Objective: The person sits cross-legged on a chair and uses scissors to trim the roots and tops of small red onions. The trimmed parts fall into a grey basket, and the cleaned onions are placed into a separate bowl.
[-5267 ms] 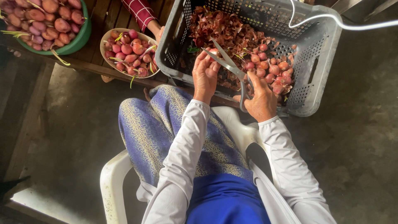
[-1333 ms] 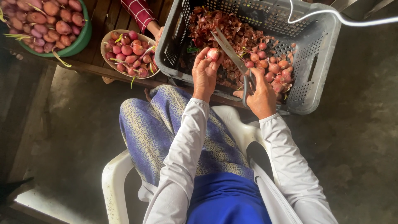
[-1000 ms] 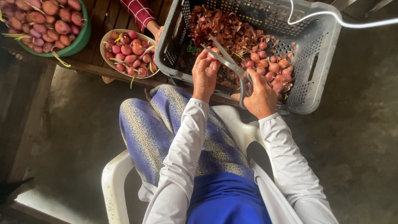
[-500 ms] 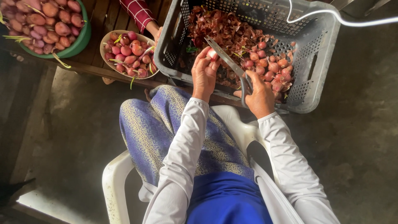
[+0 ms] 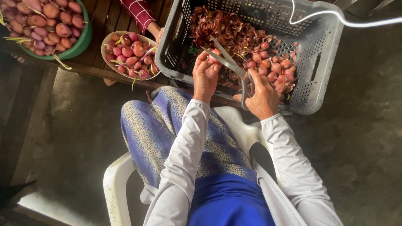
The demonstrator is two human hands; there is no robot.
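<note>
the left hand pinches a small red shallot over the grey crate, near its front edge. the right hand grips scissors, blades apart at the bulb. advisable: keep fingertips behind the cut and trimmings falling into the crate.

Small red shallot pinched against open scissors.

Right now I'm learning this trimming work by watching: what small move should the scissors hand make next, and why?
Probably close the scissors: the right hand has their blades against the shallot pinched in the left hand over the grey crate, where trimmings already lie.
</note>
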